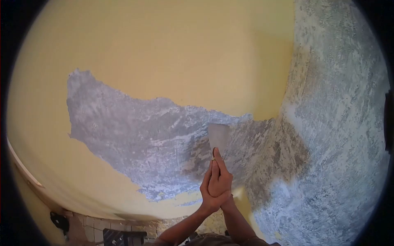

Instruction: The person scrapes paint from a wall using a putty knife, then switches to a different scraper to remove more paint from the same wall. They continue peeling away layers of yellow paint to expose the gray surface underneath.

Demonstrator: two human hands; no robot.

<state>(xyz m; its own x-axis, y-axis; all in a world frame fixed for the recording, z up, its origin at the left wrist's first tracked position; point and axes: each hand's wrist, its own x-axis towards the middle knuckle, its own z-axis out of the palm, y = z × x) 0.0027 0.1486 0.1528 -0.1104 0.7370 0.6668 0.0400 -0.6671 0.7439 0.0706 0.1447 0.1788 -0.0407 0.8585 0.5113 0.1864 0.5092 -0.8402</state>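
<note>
A flat, wide-bladed scraper (219,134) points up against the wall, its blade over the bared grey patch (119,123). My right hand (222,181) is closed on its handle, one finger stretched toward the base of the blade. Pressed in from the left, my left hand (208,194) wraps round the handle and the right hand together. Most of the handle is hidden by the fingers. Yellow paint (164,53) borders the patch above and to the left, with a ragged edge just above the blade.
To the right, past the corner, stands a scraped wall (336,123) mottled grey and white. Below are a tiled floor (92,227), a dark stool-like object (123,237) and a small black item (60,221). Pale debris lies along the wall's foot.
</note>
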